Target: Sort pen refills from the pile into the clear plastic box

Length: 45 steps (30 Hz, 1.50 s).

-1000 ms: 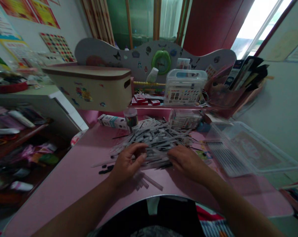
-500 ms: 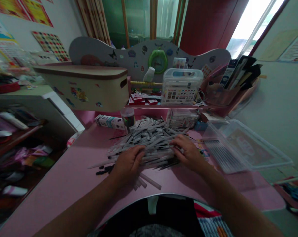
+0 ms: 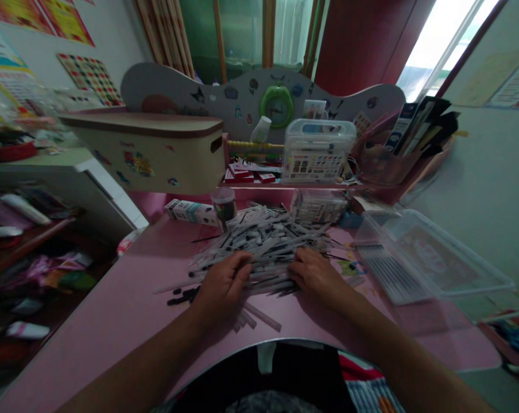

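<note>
As the tubes seem light, stiff, slippery, mid-length holding suits; left hand clasps several, right hand, I cannot tell.

Two hands in play here, the left hand and the right hand, and one heap of pale tubes, far too many to count! At least three loose tubes by the desk's front edge. Toward the back edge — one jar, one carton, one clear case. Right edge — one open box. Above, one green clock, one lidded bin.
</note>
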Tool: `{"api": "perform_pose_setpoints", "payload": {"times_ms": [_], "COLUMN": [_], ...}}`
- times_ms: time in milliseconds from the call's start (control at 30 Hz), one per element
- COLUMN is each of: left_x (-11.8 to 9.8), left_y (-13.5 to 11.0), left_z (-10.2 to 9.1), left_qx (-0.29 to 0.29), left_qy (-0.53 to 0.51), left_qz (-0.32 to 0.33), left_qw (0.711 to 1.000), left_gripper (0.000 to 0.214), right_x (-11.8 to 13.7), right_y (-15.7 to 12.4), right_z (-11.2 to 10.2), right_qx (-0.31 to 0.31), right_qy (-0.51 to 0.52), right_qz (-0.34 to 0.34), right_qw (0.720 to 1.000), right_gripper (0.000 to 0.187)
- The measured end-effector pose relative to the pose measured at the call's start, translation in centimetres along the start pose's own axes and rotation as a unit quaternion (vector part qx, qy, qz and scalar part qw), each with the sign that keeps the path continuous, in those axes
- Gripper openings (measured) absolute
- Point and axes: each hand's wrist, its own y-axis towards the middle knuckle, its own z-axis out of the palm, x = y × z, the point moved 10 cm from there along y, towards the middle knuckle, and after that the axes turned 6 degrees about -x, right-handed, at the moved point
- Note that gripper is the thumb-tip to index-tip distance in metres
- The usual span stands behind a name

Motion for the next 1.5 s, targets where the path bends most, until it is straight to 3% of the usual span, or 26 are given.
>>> {"api": "perform_pose_setpoints", "payload": {"times_ms": [267,467,567,767,833,1133,1500], "left_x": [-0.4,0.2,0.6,0.7,0.7,1.0,1.1], "left_y": [-0.1,0.0,0.1,0.2,0.2,0.1,0.2], "left_z": [-0.2,-0.5,-0.7,-0.7,-0.7,-0.7,-0.8], "left_qx": [-0.008,-0.021,-0.035,-0.035,-0.036,-0.041,-0.046], "left_qy": [-0.004,0.002,0.009,0.013,0.011,0.013,0.026], "left_qz": [0.002,-0.01,-0.013,-0.014,-0.015,-0.018,-0.016], "left_qw": [1.0,1.0,0.999,0.999,0.999,0.999,0.998], "left_gripper": [0.028,0.028,0.028,0.026,0.025,0.026,0.027], "right_x": [-0.2,-1.2,-3.9,-9.8,-10.4,-11.1,-11.1], "right_y": [0.0,0.2,-0.2,-2.7,-3.1,-3.7,-3.7], "right_z": [0.7,-2.4,-4.6,-5.7,-5.8,-7.2,-7.2], "right_qx": [-0.014,-0.057,-0.118,-0.261,-0.282,-0.331,-0.315], "right_qy": [0.008,0.176,0.303,0.514,0.537,0.512,0.506], "right_qz": [0.023,0.037,0.101,0.252,0.265,0.256,0.25], "right_qw": [1.0,0.982,0.94,0.777,0.75,0.75,0.763], "right_gripper": [0.005,0.011,0.009,0.009,0.009,0.005,0.005]}}
